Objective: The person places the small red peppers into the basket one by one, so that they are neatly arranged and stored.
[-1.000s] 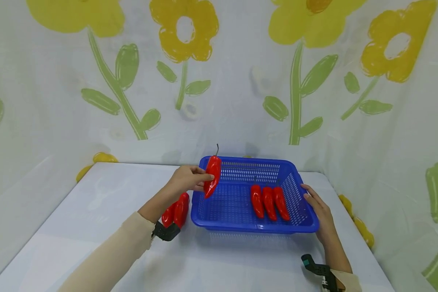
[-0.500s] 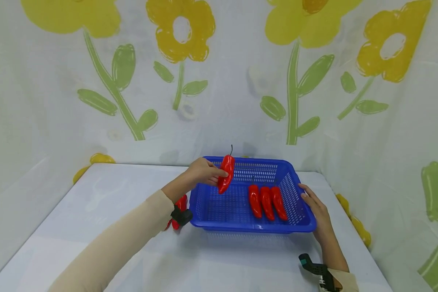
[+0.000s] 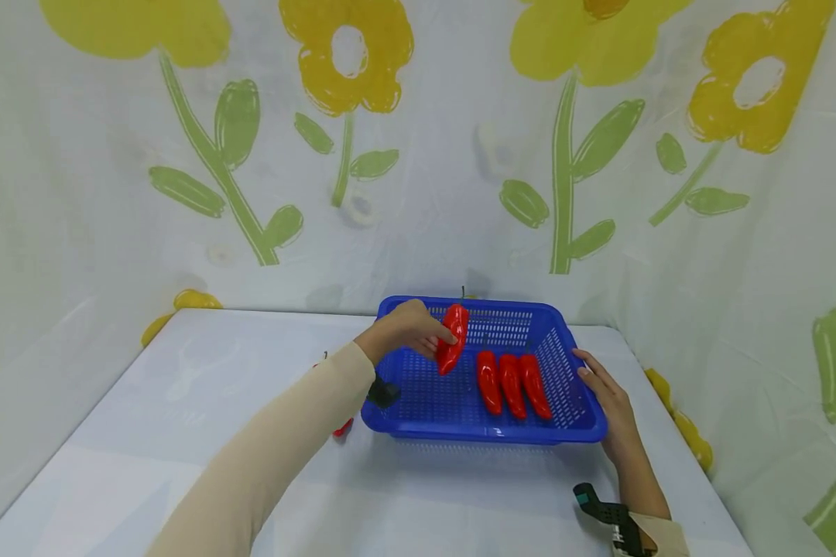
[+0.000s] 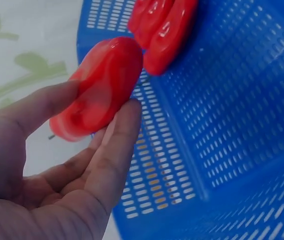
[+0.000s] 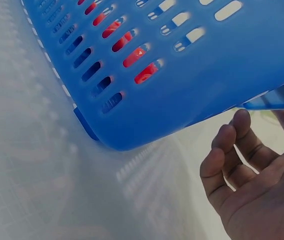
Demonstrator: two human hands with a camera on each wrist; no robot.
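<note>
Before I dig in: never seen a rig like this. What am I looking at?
No robot: a person works bare-handed. The widest picture comes from a camera on the head, looking forward and down; the two close-ups come from one on each wrist. A blue basket stands on a white table with three red peppers lying in it. The left hand pinches another pepper above the basket; the right hand holds its right rim. Something red shows by the left sleeve, mostly hidden.
</note>
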